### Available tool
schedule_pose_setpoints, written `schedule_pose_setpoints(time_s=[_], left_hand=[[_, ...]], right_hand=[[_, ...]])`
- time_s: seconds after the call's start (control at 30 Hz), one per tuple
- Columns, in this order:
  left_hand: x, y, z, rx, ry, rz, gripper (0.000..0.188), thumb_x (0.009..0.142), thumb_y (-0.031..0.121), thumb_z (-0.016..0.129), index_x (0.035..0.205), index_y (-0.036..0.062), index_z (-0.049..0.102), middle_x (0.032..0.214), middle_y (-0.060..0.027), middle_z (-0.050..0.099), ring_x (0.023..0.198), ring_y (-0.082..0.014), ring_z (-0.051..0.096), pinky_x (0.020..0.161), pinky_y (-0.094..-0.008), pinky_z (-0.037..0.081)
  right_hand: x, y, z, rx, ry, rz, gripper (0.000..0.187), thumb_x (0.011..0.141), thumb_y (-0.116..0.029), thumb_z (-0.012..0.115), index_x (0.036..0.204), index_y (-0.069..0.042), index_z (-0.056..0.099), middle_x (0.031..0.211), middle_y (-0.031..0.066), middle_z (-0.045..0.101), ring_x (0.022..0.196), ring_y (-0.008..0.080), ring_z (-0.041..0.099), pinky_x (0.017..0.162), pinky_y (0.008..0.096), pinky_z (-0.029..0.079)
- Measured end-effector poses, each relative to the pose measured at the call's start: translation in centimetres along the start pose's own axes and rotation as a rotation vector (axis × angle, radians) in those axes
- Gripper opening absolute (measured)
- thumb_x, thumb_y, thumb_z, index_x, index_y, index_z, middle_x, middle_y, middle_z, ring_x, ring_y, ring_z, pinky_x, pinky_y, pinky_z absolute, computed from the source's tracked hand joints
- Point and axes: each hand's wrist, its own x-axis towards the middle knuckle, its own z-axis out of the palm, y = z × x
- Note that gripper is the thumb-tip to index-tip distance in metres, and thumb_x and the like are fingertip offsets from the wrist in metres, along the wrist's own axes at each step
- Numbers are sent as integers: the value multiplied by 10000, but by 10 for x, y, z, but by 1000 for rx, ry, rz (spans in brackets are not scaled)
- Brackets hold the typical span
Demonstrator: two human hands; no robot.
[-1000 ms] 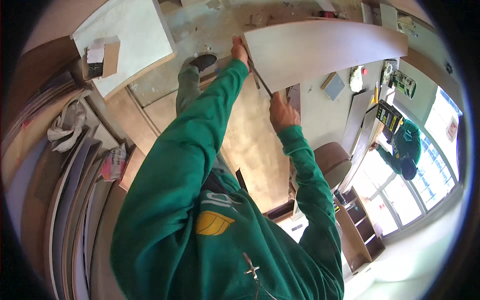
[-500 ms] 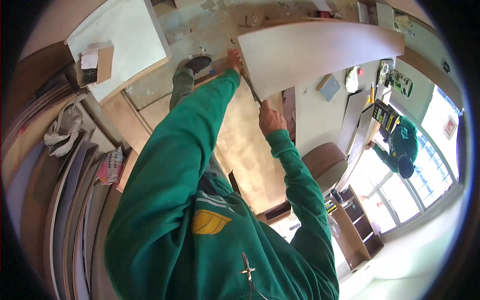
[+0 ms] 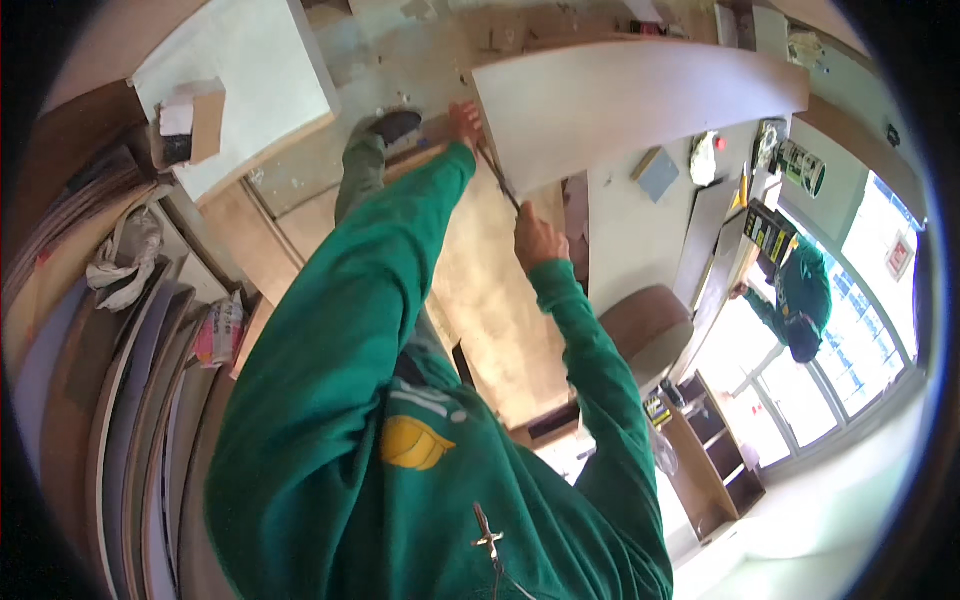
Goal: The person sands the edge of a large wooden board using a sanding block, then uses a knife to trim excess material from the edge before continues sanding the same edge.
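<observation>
A large white panel [image 3: 640,105] with a pale finish lies ahead of me, its near-left edge facing my hands. My right hand [image 3: 540,238] is closed round the handle end of a long, thin, dark tool [image 3: 498,175], which looks like a file. The tool lies along that short edge of the panel. At the panel's far-left corner is my left hand [image 3: 465,123], its fingers stretched and slightly apart, close to the tool's far end. Whether its palm touches the tool or the panel edge I cannot tell.
Bare wooden boards [image 3: 500,300] lie below my arms. To the left are a white-topped unit [image 3: 250,90] bearing an open carton [image 3: 208,125], and several upright sheets [image 3: 120,430]. A grey-blue block [image 3: 656,174] rests on a right-hand surface; beyond, another person [image 3: 803,295] stands near windows.
My right hand and the tool have shifted very slightly left and up. My left hand's fingers look a little more spread. The other person has leaned slightly.
</observation>
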Motion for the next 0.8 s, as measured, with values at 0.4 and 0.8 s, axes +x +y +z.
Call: schedule_pose_setpoints(time_s=[0.4,0.8], left_hand=[[16,-34,-7,-58,-21,71,817,947,751,314,1400,96,497,1304,-80,611,1148,-238,582,978,-405,460],[-66,-48,-69,305,76,86,447,1044,310,401,1384,24,452,1368,-174,521,1199,-281,552,1021,-407,448]], right_hand=[[-16,0,-9,68,-93,91,182,1010,-306,465,1091,-147,431,870,196,701,787,471,664,655,596,500],[-86,35,42,168,-126,138,168,989,-288,477,1074,-144,469,842,251,677,813,522,625,673,653,451]])
